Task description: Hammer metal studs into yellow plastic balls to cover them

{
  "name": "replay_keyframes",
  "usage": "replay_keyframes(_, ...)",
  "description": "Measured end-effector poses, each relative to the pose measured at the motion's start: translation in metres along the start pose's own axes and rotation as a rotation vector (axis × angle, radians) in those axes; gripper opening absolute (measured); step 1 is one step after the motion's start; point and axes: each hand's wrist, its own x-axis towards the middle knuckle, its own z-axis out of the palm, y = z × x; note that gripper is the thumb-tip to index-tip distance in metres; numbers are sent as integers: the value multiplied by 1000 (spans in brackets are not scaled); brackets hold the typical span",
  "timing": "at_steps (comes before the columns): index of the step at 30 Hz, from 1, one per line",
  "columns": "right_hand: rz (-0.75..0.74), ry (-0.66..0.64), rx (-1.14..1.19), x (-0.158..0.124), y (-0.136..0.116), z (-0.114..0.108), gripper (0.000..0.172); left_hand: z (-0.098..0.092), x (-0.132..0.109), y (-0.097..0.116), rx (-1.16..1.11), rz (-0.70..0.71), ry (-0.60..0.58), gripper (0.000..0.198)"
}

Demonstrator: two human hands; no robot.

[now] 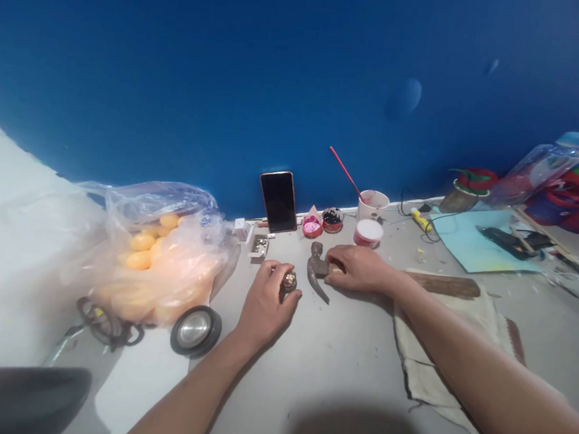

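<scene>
My left hand (269, 302) is curled round a small, round, gold-brown object (289, 282) with a shiny, patterned surface; its exact kind is unclear. To the right, my right hand (358, 268) grips a claw hammer (315, 267) close to its head. The hammer lies on its side with the claw pointing toward me. Its wooden handle runs to the right, partly hidden by my hand and forearm, and its end rests over a folded beige cloth (413, 360).
A plastic bag of yellow-orange balls (142, 242) stands left, near a round black-rimmed metal object (194, 330). Against the blue wall are a phone (278, 201), small paint pots (333, 220), a white cup (373, 205) with a red stick, and blue paper (468, 241) bearing tools.
</scene>
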Motion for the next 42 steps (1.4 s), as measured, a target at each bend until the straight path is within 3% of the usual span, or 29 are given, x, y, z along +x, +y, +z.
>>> replay_keyframes(5,0,-9,-13,0,1,1,27,0,1,0,-27,5,1,36)
replay_keyframes(18,1,-16,-27,1,3,2,26,-2,5,4,-314,-228,199,34)
replay_keyframes(24,100,-30,-117,-3,-9,4,25,-3,5,5,-442,-277,139,34)
replay_keyframes(32,170,57,-329,-5,-34,21,27,-1,7,-2,-455,-251,213,33)
replay_keyframes(37,221,157,-331,-11,-40,13,30,-2,8,-3,-570,-292,190,38)
replay_keyframes(42,147,106,-389,-16,-40,5,23,-3,7,1,-665,-294,158,46)
